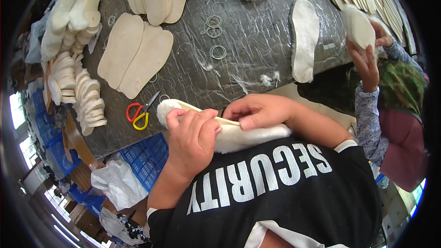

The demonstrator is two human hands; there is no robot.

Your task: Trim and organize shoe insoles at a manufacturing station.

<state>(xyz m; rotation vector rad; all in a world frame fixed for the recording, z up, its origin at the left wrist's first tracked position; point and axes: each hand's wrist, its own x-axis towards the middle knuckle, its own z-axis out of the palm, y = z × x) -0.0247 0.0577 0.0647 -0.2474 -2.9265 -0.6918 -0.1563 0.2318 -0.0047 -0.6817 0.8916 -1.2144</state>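
Close to my chest, at the near edge of the table, I hold white fleece insoles (252, 138) with the fluffy side facing me and the pale flat backing turned up. My left hand (194, 131) is closed over their left part, fingers bent across the upper edge. The fingers of my right hand (264, 110) curl over the upper edge further right, the thumb pressed on the backing. How many insoles are in the bundle I cannot tell. Scissors (143, 110) with one red and one yellow handle lie left of my left hand, blades partly apart.
Pale flat insoles (133, 55) lie on the dark wrapped table (257, 32). Several green elastic bands (217, 52) and a single fleece insole (305, 41) lie beyond my hands. Stacked fleece insoles (89, 103) stand left. At right, another person's hands (366, 64) hold an insole.
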